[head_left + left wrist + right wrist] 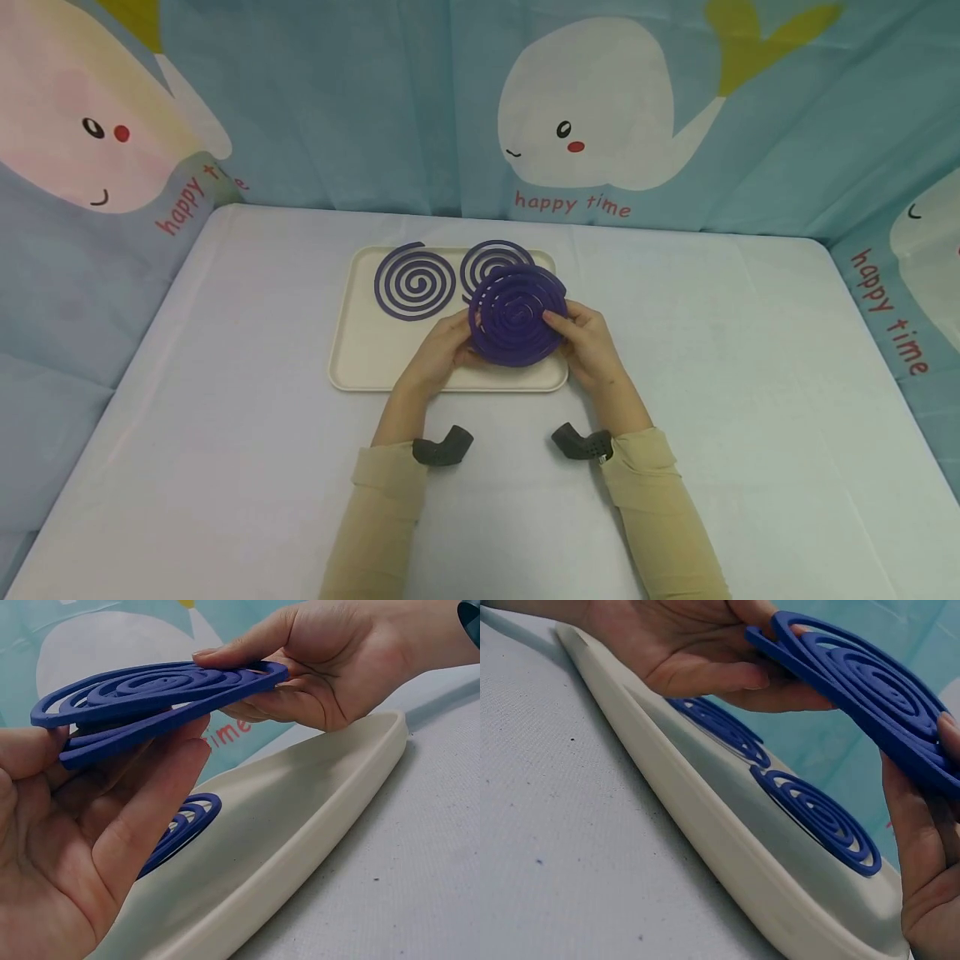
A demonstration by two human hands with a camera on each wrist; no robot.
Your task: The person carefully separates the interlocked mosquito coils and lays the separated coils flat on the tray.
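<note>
Above the tray, both hands hold a round stack of purple-blue mosquito coils, looking like two interlocked spirals with a slight gap between layers at the left edge. My left hand grips that edge, its thumb at the rim and fingers underneath. On the opposite side, the right hand pinches the stack, thumb on top and fingers below. Two single mosquito coils lie apart at the tray's far side: one at left, and another partly hidden behind the held stack in the head view.
The cream tray with a raised rim sits on a white-covered table. Blue curtains printed with whales surround the table's back and sides. Dark wrist-worn devices stick inward from both sleeves.
</note>
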